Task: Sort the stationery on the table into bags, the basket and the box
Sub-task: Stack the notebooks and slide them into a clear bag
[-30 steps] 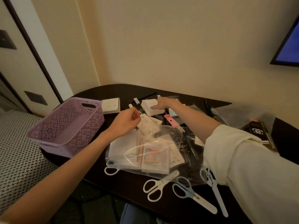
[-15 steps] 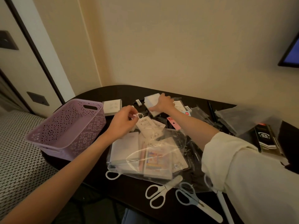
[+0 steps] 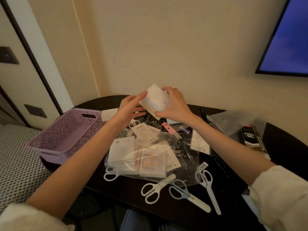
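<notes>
Sorting is looking barely begun: purple basket (image 3: pixel 66 135), left of the fingers, is sitting apparently empty, while the clear bag (image 3: pixel 150 155) of notepads below them and four loose scissors (image 3: pixel 188 194) nearer the body are waiting on the table (image 3: pixel 283 147). Right hand (image 3: pixel 175 104) is clamping a white pad stack (image 3: pixel 155 100) held above the table, left hand (image 3: pixel 131 107) spread loosely, fingertips touching its edge. Black box (image 3: pixel 250 137), right of the fingers, is reading "0.5"; other labels unreadable.

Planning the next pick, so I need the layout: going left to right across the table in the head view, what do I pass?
Purple basket → clear bag of notepads → white scissors → pale blue scissors → long white scissors → black pen-refill box.
</notes>
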Demonstrator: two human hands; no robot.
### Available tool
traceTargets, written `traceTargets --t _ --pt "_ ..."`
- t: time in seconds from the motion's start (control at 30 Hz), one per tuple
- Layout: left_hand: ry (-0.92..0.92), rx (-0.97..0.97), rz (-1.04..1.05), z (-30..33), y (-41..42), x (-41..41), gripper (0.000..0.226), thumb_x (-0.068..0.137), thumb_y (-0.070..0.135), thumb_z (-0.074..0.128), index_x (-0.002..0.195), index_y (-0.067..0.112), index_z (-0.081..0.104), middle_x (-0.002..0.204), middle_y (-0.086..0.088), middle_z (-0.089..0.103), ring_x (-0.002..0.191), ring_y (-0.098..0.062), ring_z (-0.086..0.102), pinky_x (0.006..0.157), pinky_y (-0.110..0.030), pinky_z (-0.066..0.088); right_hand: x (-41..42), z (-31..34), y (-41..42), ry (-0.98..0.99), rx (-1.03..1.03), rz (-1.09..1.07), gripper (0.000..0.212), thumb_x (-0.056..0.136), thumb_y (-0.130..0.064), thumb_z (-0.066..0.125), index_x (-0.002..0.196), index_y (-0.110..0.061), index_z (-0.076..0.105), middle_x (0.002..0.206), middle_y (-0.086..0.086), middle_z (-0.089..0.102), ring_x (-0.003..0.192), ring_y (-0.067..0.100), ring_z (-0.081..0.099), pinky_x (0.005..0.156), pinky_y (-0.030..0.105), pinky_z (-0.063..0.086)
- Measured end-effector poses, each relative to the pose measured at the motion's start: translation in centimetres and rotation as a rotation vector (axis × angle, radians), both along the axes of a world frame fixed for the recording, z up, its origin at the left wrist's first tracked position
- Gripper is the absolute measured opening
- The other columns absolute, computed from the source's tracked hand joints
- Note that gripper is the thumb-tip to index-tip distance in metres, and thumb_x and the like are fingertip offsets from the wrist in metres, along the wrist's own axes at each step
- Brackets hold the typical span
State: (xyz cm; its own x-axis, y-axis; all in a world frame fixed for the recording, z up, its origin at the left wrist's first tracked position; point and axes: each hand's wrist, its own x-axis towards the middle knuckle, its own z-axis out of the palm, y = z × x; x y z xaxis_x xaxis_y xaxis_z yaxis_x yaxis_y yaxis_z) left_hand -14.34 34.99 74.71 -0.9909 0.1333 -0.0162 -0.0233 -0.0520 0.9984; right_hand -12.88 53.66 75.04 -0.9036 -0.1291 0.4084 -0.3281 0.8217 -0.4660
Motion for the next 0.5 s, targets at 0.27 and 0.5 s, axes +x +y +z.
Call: traceTargets --t 0.27,0.5 --pt "0.1 -0.119 -0.018 0.0 4.7 3.9 0.027 0.09 0.01 0.067 0.112 -0.006 0.064 0.104 -0.017 0.068 0.09 -0.023 0.069 0.066 -0.025 0.059 6.3 -1.1 3.7 -0.129 -0.312 -0.06 0.081 0.071 -0.05 0.078 0.135 -0.017 0.042 0.122 0.0 0.05 0.107 0.012 0.048 0.083 0.022 0.043" --pt "0.094 -0.268 -0.172 -1.1 7.5 7.5 0.031 0.087 0.015 0.07 0.114 0.005 0.058 0.105 -0.013 0.067 0.091 -0.019 0.069 0.066 -0.024 0.059 9.9 -3.4 6.9 -0.44 -0.812 -0.061 0.033 0.097 -0.024 0.054 0.124 -0.006 0.056 0.112 0.006 0.064 0.099 0.015 0.064 0.074 0.022 0.053"
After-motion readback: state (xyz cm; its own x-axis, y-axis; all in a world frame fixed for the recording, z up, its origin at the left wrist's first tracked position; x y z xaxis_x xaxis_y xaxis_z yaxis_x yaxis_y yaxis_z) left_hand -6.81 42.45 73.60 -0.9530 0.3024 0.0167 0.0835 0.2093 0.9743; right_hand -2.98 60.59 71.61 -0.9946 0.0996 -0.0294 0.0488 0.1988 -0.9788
